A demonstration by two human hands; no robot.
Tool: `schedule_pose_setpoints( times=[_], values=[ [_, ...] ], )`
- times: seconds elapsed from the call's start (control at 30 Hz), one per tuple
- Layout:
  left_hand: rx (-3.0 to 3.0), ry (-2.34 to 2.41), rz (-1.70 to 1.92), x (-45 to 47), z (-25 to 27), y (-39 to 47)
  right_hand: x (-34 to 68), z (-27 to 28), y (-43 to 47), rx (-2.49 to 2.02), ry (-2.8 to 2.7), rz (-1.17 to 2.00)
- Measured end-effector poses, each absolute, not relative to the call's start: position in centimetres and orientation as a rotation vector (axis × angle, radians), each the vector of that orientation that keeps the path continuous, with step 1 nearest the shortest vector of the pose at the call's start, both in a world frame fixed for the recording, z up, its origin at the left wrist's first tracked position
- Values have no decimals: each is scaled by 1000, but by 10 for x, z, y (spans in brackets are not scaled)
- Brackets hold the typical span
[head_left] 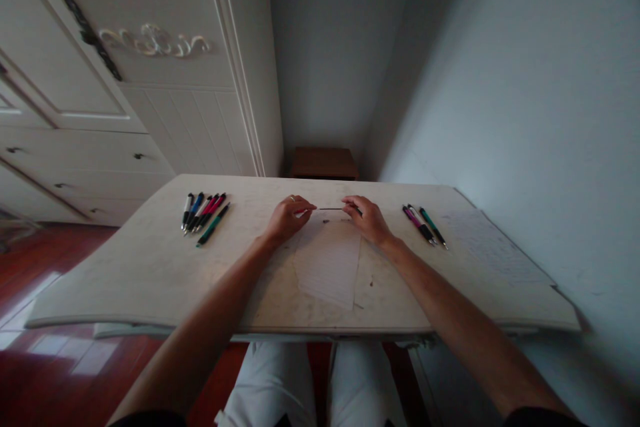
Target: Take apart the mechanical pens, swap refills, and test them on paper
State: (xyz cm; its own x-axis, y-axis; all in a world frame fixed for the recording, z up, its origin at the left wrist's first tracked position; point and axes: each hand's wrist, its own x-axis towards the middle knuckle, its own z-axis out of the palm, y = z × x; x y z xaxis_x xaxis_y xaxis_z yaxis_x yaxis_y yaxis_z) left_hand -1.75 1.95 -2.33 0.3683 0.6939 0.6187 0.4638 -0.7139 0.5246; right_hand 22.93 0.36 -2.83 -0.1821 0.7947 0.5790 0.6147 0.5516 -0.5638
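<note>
A thin dark rod that looks like a pen refill [330,209] spans the gap between my hands, above the far end of a lined paper sheet [330,267]. My left hand [290,219] pinches its left end, and a bit of pinkish red shows at those fingers. At the other end, my right hand [369,219] is closed on the refill, with something dark partly hidden by its fingers. Just below the rod lies a small dark piece [326,221], too small to name.
Several pens [204,212] lie in a group on the left of the white table [240,197]. To the right are a few more pens [425,225] and a written sheet [495,247]. A white cabinet [200,113] stands at left; a wall [525,113] borders the right.
</note>
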Motion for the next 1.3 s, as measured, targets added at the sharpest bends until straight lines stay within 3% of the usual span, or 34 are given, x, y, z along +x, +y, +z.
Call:
schedule_pose_setpoints(
  times=[0.43,0.7,1.0,1.3],
  values=[
    [2442,1070,1161,-15,-25,20,227,-24,0,-1148,-1830,430],
    [2393,1227,1189,-19,-23,21,252,-25,12,-1168,-1980,202],
    [2381,1263,1171,-21,-22,22,247,-31,9,-1227,-2190,241],
    [2372,1262,1170,-21,-22,22,252,-18,10,-1246,-1995,176]
  ],
)
